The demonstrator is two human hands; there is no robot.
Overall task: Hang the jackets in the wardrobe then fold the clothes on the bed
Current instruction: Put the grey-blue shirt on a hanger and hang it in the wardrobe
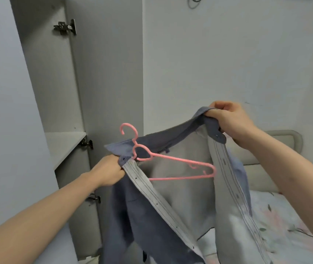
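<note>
Jacket (180, 197) — over floral bed (285, 216), wardrobe (60, 92) open

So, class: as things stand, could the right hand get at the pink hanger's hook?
Probably not at once. The right hand grips the jacket collar, so it is occupied. The way to the pink hanger hook looks open; the left hand holds the other collar end.

One jacket (170, 202), one pink hanger (172, 161), two hands, three door hinges, one bed (285, 225).
</note>
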